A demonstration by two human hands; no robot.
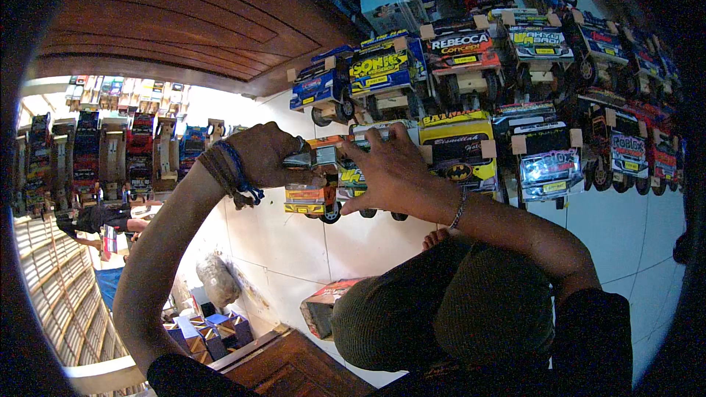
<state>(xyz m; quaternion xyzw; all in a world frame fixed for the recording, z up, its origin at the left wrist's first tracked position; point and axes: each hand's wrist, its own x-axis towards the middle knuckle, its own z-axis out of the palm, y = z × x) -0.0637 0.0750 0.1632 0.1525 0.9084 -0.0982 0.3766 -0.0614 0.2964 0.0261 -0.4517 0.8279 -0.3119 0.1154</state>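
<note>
Two wooden toy trucks stand side by side on the tiled floor under my hands. My left hand (271, 156), with a cord bracelet at its wrist, has its fingers closed round the body of the orange toy truck (306, 200). My right hand (401, 180) arches over the white, green and yellow toy truck (351, 184), thumb on the near side and fingers over its top. Part of both trucks is hidden by my fingers. Right of that hand stands a black and yellow toy truck (465, 153), with a silver toy truck (548, 167) beyond it.
Rows of toy trucks (463, 59) line the floor ahead. A wooden door (198, 15) is at the upper left. A printed box (323, 310) sits beside my knees. Outside, more toy trucks (140, 147) stand in rows, and another person (103, 224) is near them.
</note>
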